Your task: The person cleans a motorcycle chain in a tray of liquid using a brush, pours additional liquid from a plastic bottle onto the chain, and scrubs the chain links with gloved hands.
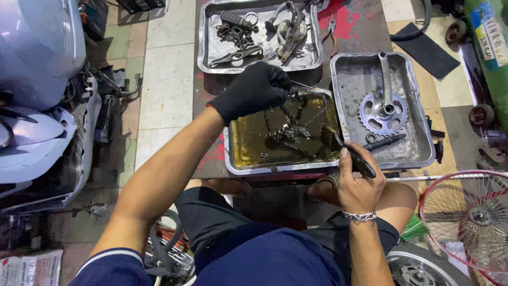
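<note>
My left hand (253, 90), in a black glove, holds up one end of a bicycle chain (292, 124) over a metal tray (233, 161) filled with yellowish-brown oily liquid. The rest of the chain trails down into the liquid. My bare right hand (357, 185), with a silver bracelet on the wrist, grips the dark handle of a brush (338, 144) whose head dips into the right side of the same tray, close to the chain.
A tray to the right (418, 106) holds a crank with chainring (383, 108) and a bolt. A tray at the back (207, 53) holds several small metal parts. Pliers (332, 32) lie beside it. A spoked wheel (471, 217) stands at lower right, a scooter (37, 95) at left.
</note>
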